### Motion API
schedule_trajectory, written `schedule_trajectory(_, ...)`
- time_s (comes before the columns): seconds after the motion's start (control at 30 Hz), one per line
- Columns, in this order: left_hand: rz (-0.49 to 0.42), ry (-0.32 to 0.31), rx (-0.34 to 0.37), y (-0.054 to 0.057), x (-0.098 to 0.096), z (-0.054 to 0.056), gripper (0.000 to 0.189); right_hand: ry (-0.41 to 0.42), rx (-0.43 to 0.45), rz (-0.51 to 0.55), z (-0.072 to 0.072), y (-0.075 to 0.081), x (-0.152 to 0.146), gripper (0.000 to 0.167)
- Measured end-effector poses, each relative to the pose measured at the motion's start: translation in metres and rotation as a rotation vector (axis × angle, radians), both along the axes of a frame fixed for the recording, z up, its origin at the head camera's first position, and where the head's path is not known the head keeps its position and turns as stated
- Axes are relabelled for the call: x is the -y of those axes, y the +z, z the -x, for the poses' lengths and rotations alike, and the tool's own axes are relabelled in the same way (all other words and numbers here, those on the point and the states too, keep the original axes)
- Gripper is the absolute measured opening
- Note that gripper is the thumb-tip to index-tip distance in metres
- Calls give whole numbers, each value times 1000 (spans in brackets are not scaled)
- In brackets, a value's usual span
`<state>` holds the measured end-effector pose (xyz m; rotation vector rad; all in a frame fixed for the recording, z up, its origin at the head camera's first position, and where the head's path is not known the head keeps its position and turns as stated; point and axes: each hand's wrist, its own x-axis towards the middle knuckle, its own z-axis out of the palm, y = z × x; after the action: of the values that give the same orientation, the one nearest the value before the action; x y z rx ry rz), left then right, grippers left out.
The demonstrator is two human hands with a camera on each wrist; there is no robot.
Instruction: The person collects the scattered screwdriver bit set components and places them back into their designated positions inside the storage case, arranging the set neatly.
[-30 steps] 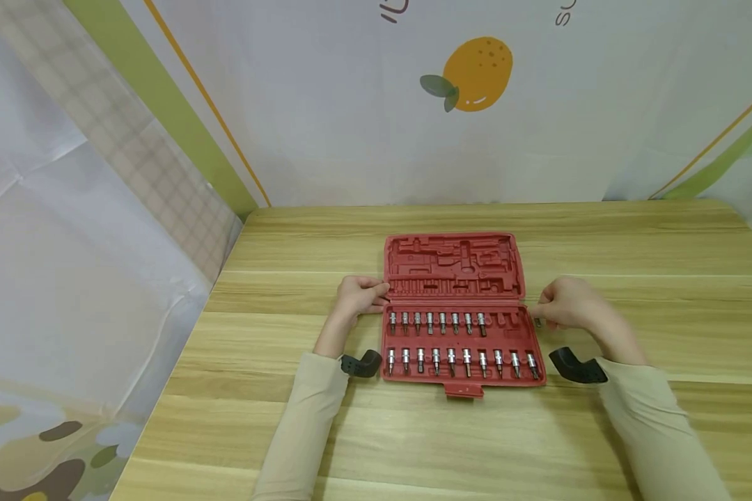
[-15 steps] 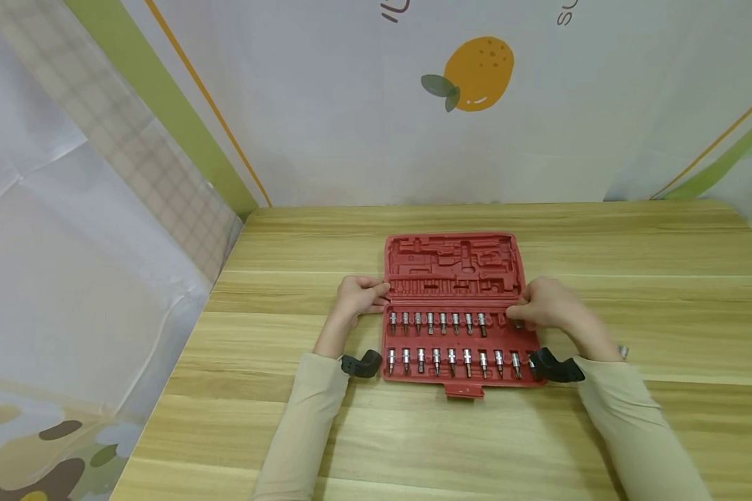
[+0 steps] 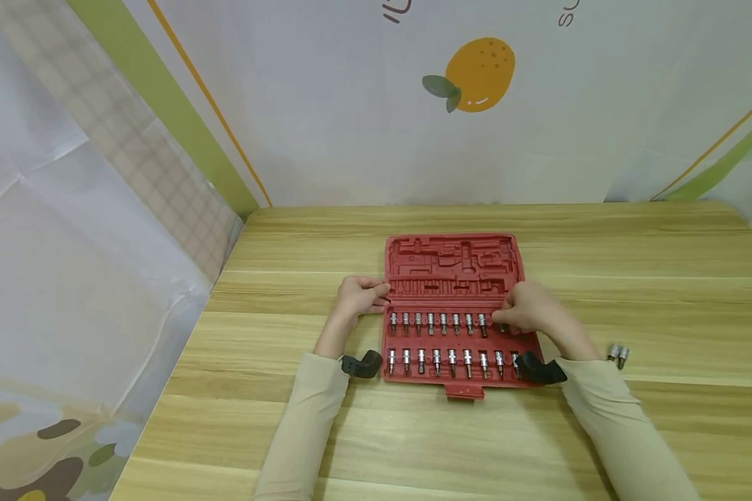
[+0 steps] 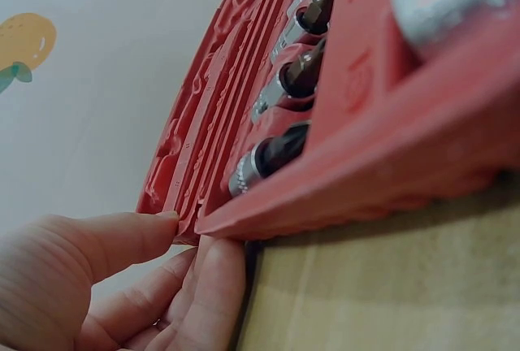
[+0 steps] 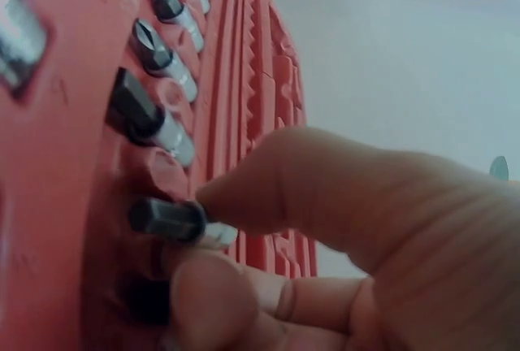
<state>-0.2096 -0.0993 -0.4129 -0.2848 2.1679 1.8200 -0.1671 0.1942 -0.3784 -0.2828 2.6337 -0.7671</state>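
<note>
A red plastic bit-socket case [image 3: 460, 341] lies unfolded on the table, its moulded lid [image 3: 451, 264] to the back. Silver bit sockets [image 3: 443, 323] with dark tips stand in two rows in the near half. My left hand [image 3: 358, 296] grips the case's left edge at the hinge, thumb on the lid side and fingers below, as the left wrist view shows. My right hand [image 3: 529, 308] is at the right end of the back row. Between its thumb and fingers it pinches a bit socket with a dark hex tip [image 5: 166, 219], at an unfilled slot beside the last seated one.
Two loose bit sockets [image 3: 617, 355] lie side by side on the wooden table [image 3: 683, 292], right of the case. The case's latch [image 3: 465, 392] juts toward the front. A white printed cloth [image 3: 363, 125] hangs behind the table.
My right hand has moved left from beside the case to over its back row, carrying the bit socket. The two loose bit sockets at right have come into sight. The left hand stays put.
</note>
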Motion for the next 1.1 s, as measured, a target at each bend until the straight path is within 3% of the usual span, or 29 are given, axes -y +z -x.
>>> schedule_trajectory(0.2,-1,-2,-4,0,0,0,26,-8,27,-37,1,1,5,38)
schedule_trajectory(0.57,-1,1,0,0,-1,0,25,-11,84,-4,6,4,3,39)
schedule_trajectory(0.9,-2,-6,-5,0,-1,0,26,-36,126,-159,12,10,3,38)
schedule_trajectory(1.1,-9,-4,-4,0,0,0,26,-41,82,-191,9,8,3,43)
